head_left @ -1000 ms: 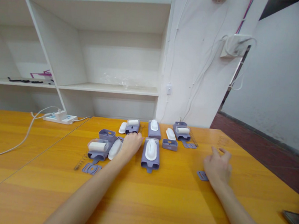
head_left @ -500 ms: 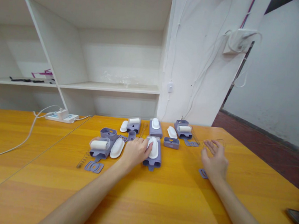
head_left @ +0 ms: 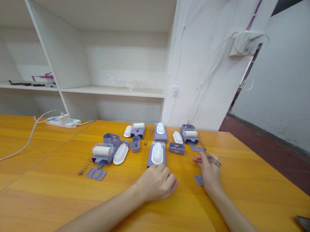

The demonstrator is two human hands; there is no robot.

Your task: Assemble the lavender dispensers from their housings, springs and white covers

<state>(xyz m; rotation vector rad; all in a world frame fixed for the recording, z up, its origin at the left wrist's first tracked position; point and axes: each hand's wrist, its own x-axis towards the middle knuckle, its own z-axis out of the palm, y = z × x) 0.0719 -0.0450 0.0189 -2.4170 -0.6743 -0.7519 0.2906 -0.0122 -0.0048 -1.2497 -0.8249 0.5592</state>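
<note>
Wood-grained tabletop, spring (coiled) in right fingers

No readable text, labels or numbers anywhere.

White shelving behind an orange wood-grained table; pale wall; dark-red floor at right, perhaps tiled

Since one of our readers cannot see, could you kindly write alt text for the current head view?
A person's right hand holds what looks like a coil spring over an orange table; the left hand is curled before a purple case bearing a white oval piece. Similar parts lie around.
</note>
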